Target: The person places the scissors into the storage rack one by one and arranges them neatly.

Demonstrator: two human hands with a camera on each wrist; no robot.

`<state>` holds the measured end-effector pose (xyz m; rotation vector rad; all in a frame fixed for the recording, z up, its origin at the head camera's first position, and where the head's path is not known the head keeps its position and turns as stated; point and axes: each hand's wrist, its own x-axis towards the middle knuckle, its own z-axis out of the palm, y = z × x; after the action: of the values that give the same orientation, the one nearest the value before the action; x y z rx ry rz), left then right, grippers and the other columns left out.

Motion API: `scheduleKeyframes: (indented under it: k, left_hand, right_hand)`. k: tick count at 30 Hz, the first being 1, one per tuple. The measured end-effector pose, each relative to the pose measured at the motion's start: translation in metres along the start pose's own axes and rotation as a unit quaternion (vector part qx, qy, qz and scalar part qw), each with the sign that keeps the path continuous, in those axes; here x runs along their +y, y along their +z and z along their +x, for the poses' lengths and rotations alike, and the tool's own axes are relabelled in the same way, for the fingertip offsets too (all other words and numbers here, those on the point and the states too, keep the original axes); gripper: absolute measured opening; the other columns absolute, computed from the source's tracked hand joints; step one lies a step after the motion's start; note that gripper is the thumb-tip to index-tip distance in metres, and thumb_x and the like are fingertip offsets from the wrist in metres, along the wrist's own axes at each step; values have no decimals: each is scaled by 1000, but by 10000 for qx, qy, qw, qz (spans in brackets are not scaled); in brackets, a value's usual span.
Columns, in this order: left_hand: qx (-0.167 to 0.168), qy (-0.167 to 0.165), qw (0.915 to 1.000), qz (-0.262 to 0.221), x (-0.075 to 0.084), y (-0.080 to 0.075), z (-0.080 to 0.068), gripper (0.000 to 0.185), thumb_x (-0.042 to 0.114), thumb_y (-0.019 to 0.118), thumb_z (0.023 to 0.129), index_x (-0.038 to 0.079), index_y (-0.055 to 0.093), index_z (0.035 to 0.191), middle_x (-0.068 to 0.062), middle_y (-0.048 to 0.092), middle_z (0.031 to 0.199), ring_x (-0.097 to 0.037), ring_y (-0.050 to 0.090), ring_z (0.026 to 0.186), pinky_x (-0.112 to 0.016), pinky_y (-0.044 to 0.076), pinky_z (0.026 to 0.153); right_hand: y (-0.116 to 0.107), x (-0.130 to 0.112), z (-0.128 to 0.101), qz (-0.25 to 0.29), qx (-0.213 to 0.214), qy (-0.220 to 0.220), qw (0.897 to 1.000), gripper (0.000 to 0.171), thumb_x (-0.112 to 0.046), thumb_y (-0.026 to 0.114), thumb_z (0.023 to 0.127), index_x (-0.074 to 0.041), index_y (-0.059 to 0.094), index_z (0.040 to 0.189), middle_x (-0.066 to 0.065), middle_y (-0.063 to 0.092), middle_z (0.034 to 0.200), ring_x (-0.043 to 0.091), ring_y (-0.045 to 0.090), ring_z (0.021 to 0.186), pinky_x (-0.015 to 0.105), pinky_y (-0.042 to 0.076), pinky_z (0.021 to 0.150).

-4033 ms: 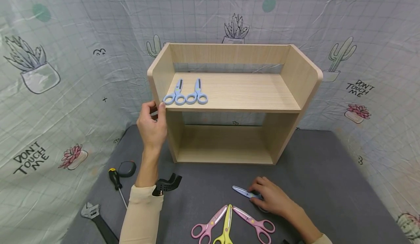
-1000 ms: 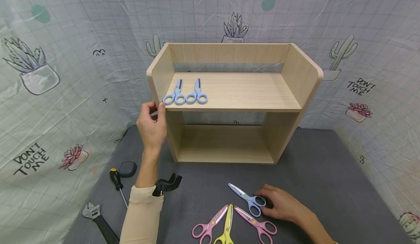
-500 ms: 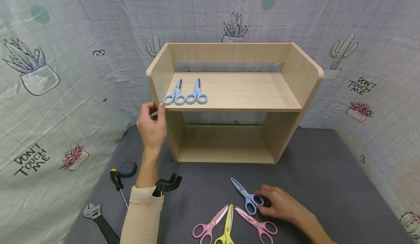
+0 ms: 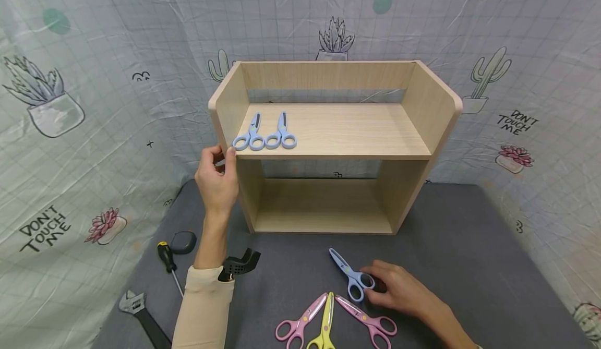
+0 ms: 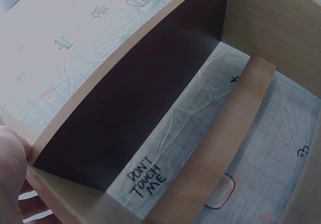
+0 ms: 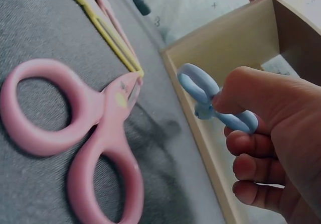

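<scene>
My right hand (image 4: 372, 287) pinches a blue pair of scissors (image 4: 349, 277) by its handle rings, blades pointing away toward a wooden shelf unit (image 4: 422, 109). The right wrist view shows thumb and fingers on the blue handle (image 6: 210, 101), held above the grey mat. My left hand (image 4: 224, 157) grips the front edge of the shelf's left side panel; its palm (image 5: 11, 166) shows at the panel edge. Two more blue scissors (image 4: 253, 132) (image 4: 281, 131) lie side by side on the left of the upper shelf.
Two pink scissors (image 4: 298, 324) (image 4: 368, 322) and a yellow pair (image 4: 324, 327) lie fanned on the grey mat (image 4: 469, 265) beside my right hand. A screwdriver (image 4: 166, 260), tape measure (image 4: 182, 241) and wrench (image 4: 138, 315) lie at the left. The lower shelf compartment (image 4: 321, 203) holds nothing.
My right hand has taken the blue scissors off the mat and swung their blades from pointing left to pointing away. The left hand has stayed on the shelf panel.
</scene>
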<state>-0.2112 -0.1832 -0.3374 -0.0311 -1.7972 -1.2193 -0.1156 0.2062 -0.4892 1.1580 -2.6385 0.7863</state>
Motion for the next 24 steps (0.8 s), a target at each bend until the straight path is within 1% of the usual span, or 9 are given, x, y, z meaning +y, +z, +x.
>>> scheduleKeyframes:
  k: [4, 10, 14, 18, 21, 24]
  left_hand:
    - [9, 0, 10000, 2, 0, 0, 0, 32, 24, 64, 98, -6, 64, 109, -21, 71, 105, -26, 69, 94, -14, 49, 74]
    - [20, -1, 10000, 31, 0, 0, 0, 32, 24, 65, 98, -6, 64, 109, -21, 71, 105, -26, 69, 95, -20, 51, 75]
    - [23, 20, 10000, 32, 0, 0, 0, 32, 23, 65, 98, -7, 64, 109, -21, 71, 105, -27, 70, 95, -16, 50, 75]
    - [18, 42, 10000, 42, 0, 0, 0, 32, 23, 64, 98, -7, 64, 109, -22, 71, 105, -27, 69, 95, -10, 48, 74]
    - [14, 33, 10000, 39, 0, 0, 0, 32, 24, 64, 98, -6, 64, 110, -22, 71, 106, -27, 69, 95, -10, 48, 74]
    - [15, 18, 10000, 24, 0, 0, 0, 32, 23, 65, 98, -6, 64, 109, -22, 71, 106, -27, 69, 96, -10, 48, 74]
  right_hand:
    - [-4, -2, 4, -89, 272, -326, 9991, 34, -17, 80, 75, -12, 72, 108, -17, 48, 81, -9, 41, 68, 3, 32, 58]
    - [-12, -7, 14, -103, 593, -744, 9954, 35, -14, 80, 74, -11, 71, 108, -13, 52, 82, -8, 44, 70, 3, 34, 61]
    - [-20, -13, 21, -148, 735, -978, 9924, 36, -13, 80, 74, -11, 70, 108, -10, 54, 82, -7, 44, 71, 4, 35, 62]
    - [-28, -18, 29, -193, 843, -1135, 9898, 36, -13, 79, 74, -11, 70, 108, -11, 52, 81, -5, 45, 69, 4, 35, 62]
    - [-33, -21, 34, -197, 930, -1259, 9875, 36, -13, 79, 74, -11, 70, 109, -11, 51, 80, -4, 45, 68, 3, 35, 61]
    - [-38, -24, 39, -238, 1013, -1402, 9846, 33, -16, 77, 78, -11, 69, 110, -10, 51, 80, -5, 45, 68, 4, 35, 62]
